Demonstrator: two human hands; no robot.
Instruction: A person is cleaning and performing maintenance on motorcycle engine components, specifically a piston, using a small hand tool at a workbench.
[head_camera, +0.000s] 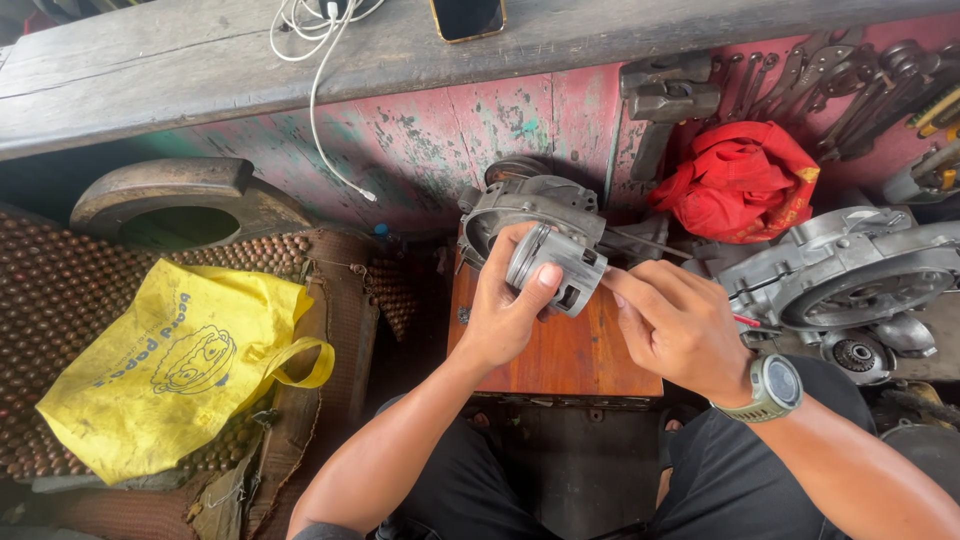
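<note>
Piston: (556, 267) 1 cylindrical part of dull grey cast metal, ring grooves around its crown, a round pin hole in its skirt; held above the wooden block, in front of the cylinder casting.
Left hand: (503, 305) fingers wrapped around the piston's crown end, thumb pressed on its side wall; a firm grasp.
Right hand: (672, 322) fingers bunched, fingertips touching the skirt end of the piston beside the pin hole; a thin red-handled tool (745, 321) shows at its far side, but whether the hand grips it I cannot tell.
Wristwatch: (774, 388) round case, olive-green strap, on the right wrist.
Wooden block: (570, 355) reddish-brown, smooth, rectangular, under both hands.
Cylinder casting: (525, 208) grey ribbed metal with a round bore, resting at the block's far edge.
Engine case: (850, 268) large silver aluminium casting with a circular recess, to the right of the hands.
Red cloth: (742, 180) crumpled, glossy, against the wall.
Wall: (450, 125) flaking pink paint over green.
Hammer: (665, 105) dark steel head, leaning on the wall.
Spanners: (850, 75) several, worn grey steel, hanging at upper right.
Yellow bag: (175, 365) soft plastic, creased, with loop handles, lying on a beaded mat (60, 290) of small brown wooden balls.
Shelf: (200, 70) weathered grey plank carrying a white cable (320, 90) and a phone (468, 18).
</note>
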